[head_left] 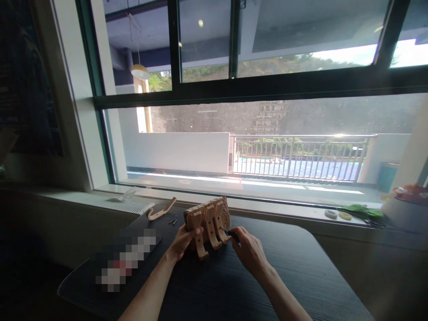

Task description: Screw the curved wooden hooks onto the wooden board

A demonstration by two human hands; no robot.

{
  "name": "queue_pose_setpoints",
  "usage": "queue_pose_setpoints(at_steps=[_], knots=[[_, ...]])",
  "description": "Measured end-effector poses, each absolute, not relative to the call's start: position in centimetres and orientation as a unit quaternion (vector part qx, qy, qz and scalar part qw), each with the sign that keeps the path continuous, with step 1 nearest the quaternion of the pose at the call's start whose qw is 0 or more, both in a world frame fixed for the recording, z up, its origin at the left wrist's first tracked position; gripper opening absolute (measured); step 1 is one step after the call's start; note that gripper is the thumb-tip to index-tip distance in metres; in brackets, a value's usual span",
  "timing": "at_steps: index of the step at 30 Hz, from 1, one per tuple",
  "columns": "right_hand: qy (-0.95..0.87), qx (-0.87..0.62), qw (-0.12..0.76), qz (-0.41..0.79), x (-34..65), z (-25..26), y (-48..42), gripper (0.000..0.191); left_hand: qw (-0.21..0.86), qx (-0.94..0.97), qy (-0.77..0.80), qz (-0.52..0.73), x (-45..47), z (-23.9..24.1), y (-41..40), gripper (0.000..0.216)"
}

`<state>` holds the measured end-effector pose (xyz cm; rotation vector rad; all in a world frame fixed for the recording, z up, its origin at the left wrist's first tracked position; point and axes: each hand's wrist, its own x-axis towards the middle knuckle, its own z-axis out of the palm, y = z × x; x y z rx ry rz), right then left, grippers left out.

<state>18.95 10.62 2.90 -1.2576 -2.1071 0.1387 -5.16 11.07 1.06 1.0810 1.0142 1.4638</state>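
A carved wooden coat rack (204,208) is tilted up above the dark table, with three curved wooden hooks (211,228) along its face. My left hand (182,241) grips the rack's left end, its thumb over the leftmost hook. In my right hand (249,247) is a screwdriver (233,235) with a black handle. Its shaft points at the rightmost hook (220,222); whether the tip sits in a screw is too small to tell. A loose wooden hook (163,211) lies farther back on the left, beside several small screws (173,220).
The dark table (287,267) has rounded corners and stands against the window sill (267,213). A blurred-out flat item (129,263) lies on its left side. Tape rolls (331,214), greenery (363,211) and a white container (406,209) sit on the sill at right.
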Motion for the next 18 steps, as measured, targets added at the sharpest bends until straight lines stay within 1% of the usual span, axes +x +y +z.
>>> queue_pose_setpoints(at_steps=[2,4,8,11,14,17,18], knots=[[-0.803,-0.484,0.343,0.055,18.7,2.7,10.7,0.02,0.507,0.457,0.42,0.598,-5.2,1.1,11.0,0.042],[-0.778,-0.505,0.363,0.082,18.5,2.3,10.9,0.019,0.51,0.464,0.418,0.592,-5.2,1.3,10.9,0.04],[-0.71,-0.541,0.407,0.195,18.3,1.7,11.8,0.027,0.509,0.465,0.413,0.595,-5.1,1.4,10.8,0.039],[-0.696,-0.538,0.407,0.246,18.5,1.5,12.4,0.032,0.5,0.464,0.419,0.599,-5.0,1.3,10.9,0.038],[-0.712,-0.555,0.371,0.218,19.0,1.8,12.3,0.03,0.493,0.459,0.426,0.605,-5.0,1.2,11.1,0.036],[-0.74,-0.556,0.344,0.155,19.5,2.7,11.7,0.032,0.498,0.452,0.421,0.609,-5.0,1.1,11.1,0.036],[-0.757,-0.541,0.343,0.13,19.6,3.0,11.5,0.03,0.499,0.45,0.422,0.609,-5.0,1.1,11.0,0.037]])
